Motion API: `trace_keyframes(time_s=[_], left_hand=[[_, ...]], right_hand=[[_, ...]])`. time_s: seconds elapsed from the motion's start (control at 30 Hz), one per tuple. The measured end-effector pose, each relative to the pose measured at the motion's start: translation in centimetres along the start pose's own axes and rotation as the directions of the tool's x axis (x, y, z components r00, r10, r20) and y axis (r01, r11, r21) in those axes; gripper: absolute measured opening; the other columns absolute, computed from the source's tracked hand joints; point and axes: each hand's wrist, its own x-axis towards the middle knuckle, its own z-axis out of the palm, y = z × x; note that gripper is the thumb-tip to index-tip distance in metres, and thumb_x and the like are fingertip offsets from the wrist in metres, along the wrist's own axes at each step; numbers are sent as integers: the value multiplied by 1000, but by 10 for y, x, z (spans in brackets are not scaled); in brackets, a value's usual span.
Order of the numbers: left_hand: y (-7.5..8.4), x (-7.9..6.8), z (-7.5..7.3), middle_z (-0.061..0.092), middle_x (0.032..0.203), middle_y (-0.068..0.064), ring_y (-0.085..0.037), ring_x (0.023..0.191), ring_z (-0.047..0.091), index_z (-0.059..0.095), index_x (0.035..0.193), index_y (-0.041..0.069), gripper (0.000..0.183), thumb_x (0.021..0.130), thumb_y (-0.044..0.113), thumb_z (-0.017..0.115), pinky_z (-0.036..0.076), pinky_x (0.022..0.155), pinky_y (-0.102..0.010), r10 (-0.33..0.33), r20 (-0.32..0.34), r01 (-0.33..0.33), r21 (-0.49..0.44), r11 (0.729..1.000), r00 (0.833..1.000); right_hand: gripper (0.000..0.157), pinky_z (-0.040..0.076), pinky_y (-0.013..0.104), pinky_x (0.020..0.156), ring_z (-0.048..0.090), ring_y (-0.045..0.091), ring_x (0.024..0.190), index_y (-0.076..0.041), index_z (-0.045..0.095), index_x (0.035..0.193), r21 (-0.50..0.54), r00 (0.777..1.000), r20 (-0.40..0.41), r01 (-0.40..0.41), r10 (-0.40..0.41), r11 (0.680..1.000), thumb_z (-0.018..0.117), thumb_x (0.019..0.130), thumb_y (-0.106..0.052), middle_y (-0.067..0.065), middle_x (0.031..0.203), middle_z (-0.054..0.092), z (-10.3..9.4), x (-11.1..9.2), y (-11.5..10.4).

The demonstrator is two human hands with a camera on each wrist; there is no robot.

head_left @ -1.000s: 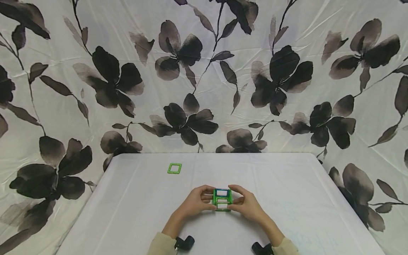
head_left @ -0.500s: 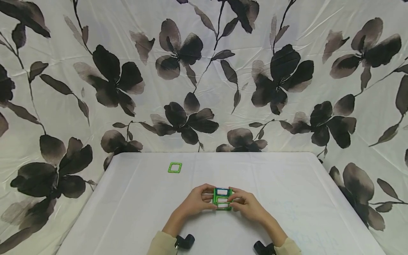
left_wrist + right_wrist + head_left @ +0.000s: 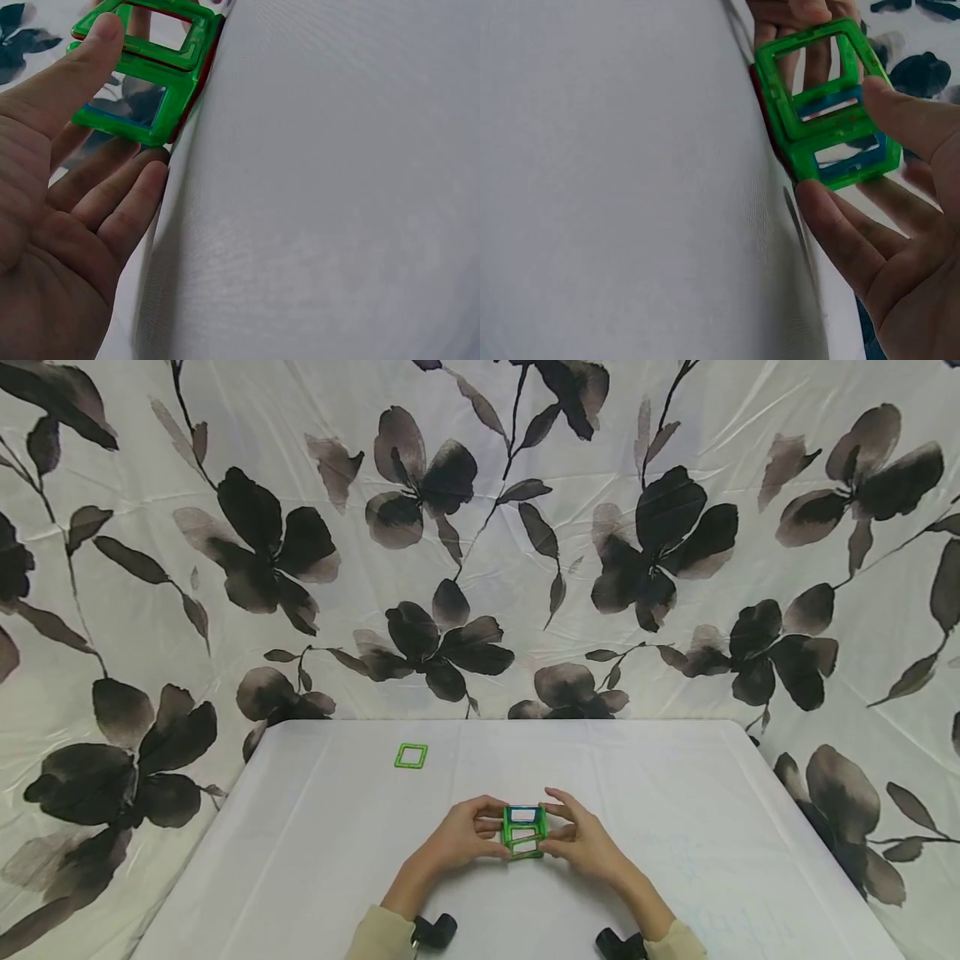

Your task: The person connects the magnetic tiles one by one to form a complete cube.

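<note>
A small box of see-through magnetic tiles (image 3: 507,828) stands on the white table between my hands. Green square frames form its sides, with a blue tile (image 3: 855,161) at the back and a red tile (image 3: 768,116) underneath, against the tabletop. My left hand (image 3: 459,838) grips the box's left side, thumb on the front green tile (image 3: 150,54) and fingers behind. From the right, my right hand (image 3: 588,845) holds the other side, thumb at the front tile's edge, index finger stretched out beyond the box. In the head view the front tile sits slightly askew.
A loose green square tile (image 3: 399,757) lies flat farther back, left of the box. The white table (image 3: 675,793) ends at a floral cloth (image 3: 480,527) hanging behind it. Black wrist cameras (image 3: 437,932) sit near the front edge.
My right fingers shift on the box: the index finger has straightened and lifted off it. The front green tile now slants a little. My left hand stays almost still.
</note>
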Motion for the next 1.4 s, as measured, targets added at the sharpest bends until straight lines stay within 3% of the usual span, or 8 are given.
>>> trace_keyframes(time_s=[0.23,0.43,0.6,0.7,0.87,1.1,1.27,1.4], left_hand=[[1,0,1,62,121,-6,-20,108,64,57,128,10,67,69,12,88,50,88,-27,-1,-7,1,20,1000,1000],[-1,1,0,63,120,-8,-21,108,64,57,128,8,66,69,12,88,51,88,-28,10,-1,-10,17,1000,1000],[-2,0,0,63,120,-5,-18,108,64,57,129,10,67,70,14,87,51,87,-27,8,-1,-8,42,999,1000],[-3,1,0,63,119,-4,-18,107,64,57,129,10,67,70,15,88,51,87,-27,11,-5,-11,46,999,1000],[-3,1,1,64,119,-6,-18,106,65,58,128,10,66,69,16,88,51,87,-27,18,-18,-17,46,999,1000],[-4,2,2,65,118,-6,-18,104,65,59,124,10,64,68,15,89,52,85,-26,27,-30,-25,57,998,999],[-4,3,1,65,118,-8,-20,104,66,60,122,7,63,67,14,89,52,85,-28,47,-26,-45,59,997,999],[-3,3,1,66,117,-6,-19,104,66,60,122,8,63,67,15,89,52,86,-28,37,-25,-35,60,998,999]], right_hand=[[68,54,28,79,67,24,96,1,40,144,-97,1000,9,-1,2,995,74,85,-2,24,141,45,-2,2,-2],[70,55,29,78,67,26,94,-2,40,145,-109,999,19,30,-28,994,72,83,4,26,138,48,-1,3,-2],[35,55,29,76,68,31,95,-4,61,120,-119,994,30,111,-108,987,72,86,-2,30,145,37,0,1,-1],[14,56,29,74,68,31,96,-10,65,101,-116,992,28,126,-123,985,70,89,-5,31,147,34,1,0,-2],[9,56,29,74,67,34,98,-11,63,94,-99,995,21,102,-100,990,69,90,-6,31,145,36,2,-1,-5],[11,54,29,79,66,37,100,-9,59,89,-124,995,11,96,-96,988,67,91,-2,33,143,37,5,-1,-17],[12,55,30,80,63,43,103,-6,58,95,-111,995,4,95,-95,989,70,89,-5,34,143,37,6,-1,-10],[53,55,32,80,63,42,103,0,45,127,-97,997,10,71,-70,993,75,84,-3,32,144,38,3,0,-7]])
